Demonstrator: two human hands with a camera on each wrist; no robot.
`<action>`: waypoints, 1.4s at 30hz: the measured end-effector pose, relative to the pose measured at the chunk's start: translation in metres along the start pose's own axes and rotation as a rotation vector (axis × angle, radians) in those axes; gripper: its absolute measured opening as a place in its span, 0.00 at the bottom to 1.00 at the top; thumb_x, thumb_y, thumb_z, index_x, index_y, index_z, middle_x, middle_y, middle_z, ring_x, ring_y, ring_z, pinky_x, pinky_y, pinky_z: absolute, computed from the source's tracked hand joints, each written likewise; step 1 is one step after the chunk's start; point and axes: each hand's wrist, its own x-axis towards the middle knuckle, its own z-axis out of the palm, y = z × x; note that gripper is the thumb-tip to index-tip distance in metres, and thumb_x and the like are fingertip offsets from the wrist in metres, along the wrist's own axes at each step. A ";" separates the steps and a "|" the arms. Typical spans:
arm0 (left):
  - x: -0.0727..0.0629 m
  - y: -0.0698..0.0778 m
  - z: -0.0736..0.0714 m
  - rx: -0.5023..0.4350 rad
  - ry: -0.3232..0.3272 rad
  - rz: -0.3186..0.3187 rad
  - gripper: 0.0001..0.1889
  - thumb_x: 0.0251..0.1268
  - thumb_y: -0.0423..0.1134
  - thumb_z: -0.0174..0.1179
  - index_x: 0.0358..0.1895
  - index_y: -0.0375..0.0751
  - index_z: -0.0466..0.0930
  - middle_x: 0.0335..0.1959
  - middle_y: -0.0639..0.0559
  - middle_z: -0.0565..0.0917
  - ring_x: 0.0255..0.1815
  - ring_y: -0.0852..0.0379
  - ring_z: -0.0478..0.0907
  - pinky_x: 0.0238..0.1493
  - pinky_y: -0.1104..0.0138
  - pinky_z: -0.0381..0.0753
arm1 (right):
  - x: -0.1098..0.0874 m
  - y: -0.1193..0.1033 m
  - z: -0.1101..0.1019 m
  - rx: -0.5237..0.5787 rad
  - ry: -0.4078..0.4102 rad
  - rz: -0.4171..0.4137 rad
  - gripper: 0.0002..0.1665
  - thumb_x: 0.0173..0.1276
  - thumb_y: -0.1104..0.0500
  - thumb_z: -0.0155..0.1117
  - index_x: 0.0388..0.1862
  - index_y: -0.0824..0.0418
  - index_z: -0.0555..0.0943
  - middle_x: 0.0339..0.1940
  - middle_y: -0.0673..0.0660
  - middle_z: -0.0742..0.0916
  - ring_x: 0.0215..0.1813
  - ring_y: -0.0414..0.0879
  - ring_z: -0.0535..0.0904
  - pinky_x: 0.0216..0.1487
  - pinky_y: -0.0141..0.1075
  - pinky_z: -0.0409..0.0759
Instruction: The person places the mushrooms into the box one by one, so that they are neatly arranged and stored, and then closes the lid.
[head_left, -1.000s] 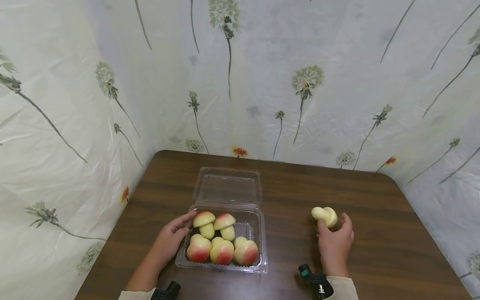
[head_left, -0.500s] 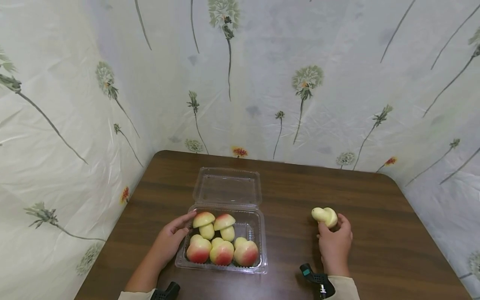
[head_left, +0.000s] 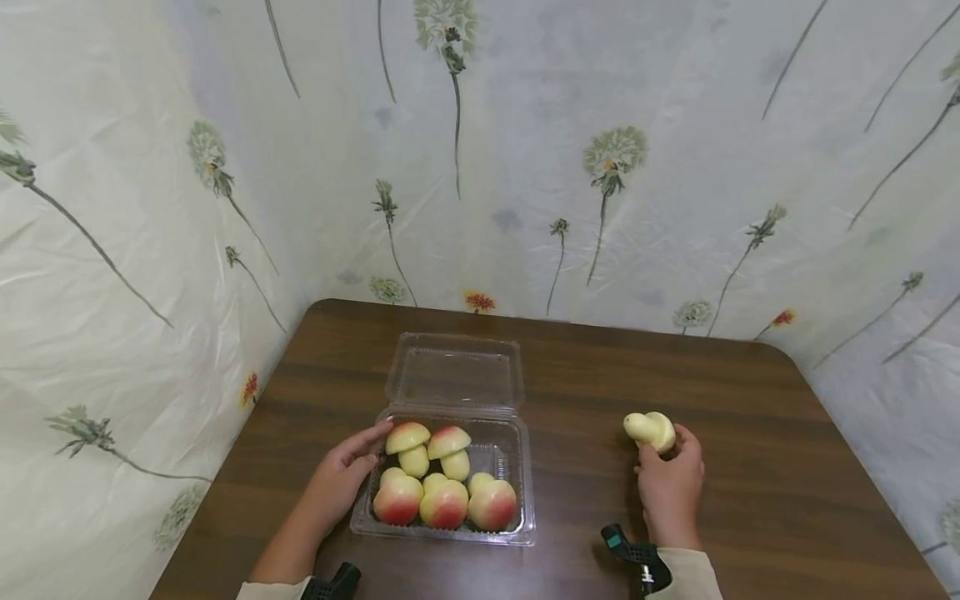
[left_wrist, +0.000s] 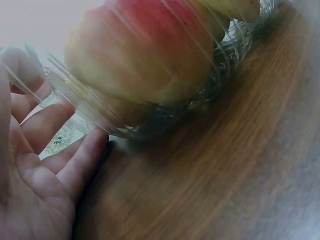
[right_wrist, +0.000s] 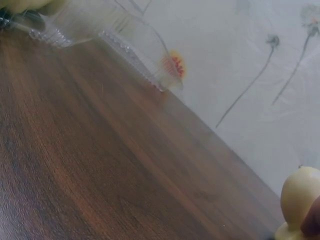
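Observation:
A clear plastic clamshell box (head_left: 531, 492) lies with its lid folded back. Inside are several glossy model mushrooms (head_left: 492, 505), yellow with reddish caps: two lie sideways at the back, and a front row has caps facing the person. My left hand (head_left: 341, 479) rests against the box's left side, and the left wrist view shows its fingers (left_wrist: 82, 162) touching the outer wall. To the right, away from the box, my right hand (head_left: 671, 483) pinches another model mushroom (head_left: 651, 431) between thumb and fingers, pale stem pointing left. Its cap top is hidden.
The dark wooden table (head_left: 577, 375) has rounded far corners. Behind it and to the left hangs a pale floral sheet (head_left: 510, 167). The raised lid (head_left: 456, 371) leans away toward the table's far edge. Black wrist cameras (head_left: 636, 557) are strapped at both cuffs.
The right hand's fingers have closed in slightly around the model mushroom, which stays almost in place. The left hand and the box have not moved.

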 end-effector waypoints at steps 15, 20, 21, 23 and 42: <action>0.001 -0.001 0.000 0.006 0.008 0.007 0.26 0.78 0.27 0.47 0.73 0.47 0.77 0.79 0.50 0.71 0.79 0.51 0.66 0.63 0.71 0.79 | 0.001 -0.001 -0.001 0.060 -0.039 0.052 0.39 0.76 0.60 0.58 0.83 0.58 0.61 0.71 0.63 0.75 0.39 0.39 0.79 0.33 0.28 0.84; 0.001 0.000 0.000 0.001 -0.008 0.026 0.25 0.79 0.28 0.47 0.74 0.45 0.75 0.79 0.48 0.70 0.80 0.51 0.64 0.63 0.70 0.80 | -0.001 -0.004 -0.002 0.078 -0.055 0.060 0.39 0.77 0.59 0.59 0.84 0.57 0.60 0.72 0.62 0.74 0.40 0.40 0.79 0.33 0.28 0.83; 0.001 0.000 0.000 0.000 -0.010 0.025 0.26 0.79 0.28 0.47 0.74 0.45 0.75 0.79 0.48 0.70 0.80 0.51 0.64 0.63 0.70 0.80 | -0.001 -0.005 -0.002 0.083 -0.055 0.059 0.38 0.77 0.59 0.59 0.83 0.57 0.61 0.72 0.61 0.75 0.40 0.40 0.79 0.33 0.28 0.83; 0.001 -0.001 -0.001 -0.001 -0.010 0.021 0.26 0.79 0.28 0.47 0.74 0.45 0.75 0.79 0.48 0.70 0.80 0.52 0.64 0.63 0.71 0.80 | -0.002 -0.006 -0.001 0.089 -0.053 0.057 0.36 0.77 0.58 0.59 0.81 0.58 0.63 0.70 0.61 0.75 0.40 0.40 0.79 0.33 0.28 0.83; 0.001 0.000 -0.001 -0.012 -0.022 -0.019 0.26 0.79 0.29 0.46 0.75 0.48 0.75 0.80 0.49 0.68 0.77 0.45 0.69 0.65 0.71 0.77 | -0.003 -0.005 0.006 0.136 -0.064 -0.009 0.31 0.80 0.51 0.60 0.76 0.60 0.70 0.70 0.59 0.77 0.52 0.41 0.76 0.37 0.26 0.82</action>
